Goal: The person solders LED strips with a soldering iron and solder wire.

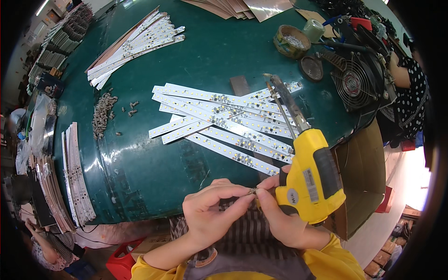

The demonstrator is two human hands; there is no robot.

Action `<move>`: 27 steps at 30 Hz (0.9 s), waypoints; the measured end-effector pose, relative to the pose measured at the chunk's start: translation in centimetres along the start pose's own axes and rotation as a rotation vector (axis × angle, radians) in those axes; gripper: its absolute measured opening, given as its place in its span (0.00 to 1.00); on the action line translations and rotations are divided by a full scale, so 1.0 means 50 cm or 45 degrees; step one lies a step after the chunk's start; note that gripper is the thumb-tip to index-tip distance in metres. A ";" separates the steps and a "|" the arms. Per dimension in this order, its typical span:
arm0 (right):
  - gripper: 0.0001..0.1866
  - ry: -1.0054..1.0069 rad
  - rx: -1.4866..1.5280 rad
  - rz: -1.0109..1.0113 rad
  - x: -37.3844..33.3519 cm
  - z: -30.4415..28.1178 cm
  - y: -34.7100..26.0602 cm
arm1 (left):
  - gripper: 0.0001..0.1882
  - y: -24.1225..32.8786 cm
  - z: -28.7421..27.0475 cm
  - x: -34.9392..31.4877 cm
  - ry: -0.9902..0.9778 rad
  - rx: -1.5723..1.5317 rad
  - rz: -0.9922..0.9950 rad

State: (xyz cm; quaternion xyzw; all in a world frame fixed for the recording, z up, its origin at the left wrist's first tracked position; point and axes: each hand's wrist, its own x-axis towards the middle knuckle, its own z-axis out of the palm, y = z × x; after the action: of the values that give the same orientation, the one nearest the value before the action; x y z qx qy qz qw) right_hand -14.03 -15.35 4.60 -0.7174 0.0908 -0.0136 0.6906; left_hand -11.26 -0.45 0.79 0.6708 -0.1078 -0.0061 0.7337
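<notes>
1. Left hand (207,212): thumb and forefinger are closed in a pinch on one side of a small grey part (253,191).
2. Right hand (283,224): thumb and forefinger meet the part's other side; the same hand carries a yellow soldering gun (310,179), which partly hides its grip.
3. Part position: between both sets of fingertips, off the near edge of the green table (154,186).
4. Gun orientation: nose toward the far side, above the right end of the crossed LED strips (224,116).
5. Left of these strips: a heap of small parts (102,114). Far left: a fanned strip stack (140,44).
6. Far right: a round tin (291,42) and a fan (352,79).
</notes>
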 end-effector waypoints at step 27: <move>0.15 0.029 0.189 -0.019 -0.035 -0.017 0.052 | 0.16 0.205 -0.429 0.239 0.762 1.299 0.581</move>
State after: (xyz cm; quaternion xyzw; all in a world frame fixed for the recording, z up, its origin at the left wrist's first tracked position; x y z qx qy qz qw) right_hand -16.14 -16.01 2.25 -0.6647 0.0922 -0.0336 0.7406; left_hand 2.61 19.83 11.05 0.8690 -0.0277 0.3905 0.3027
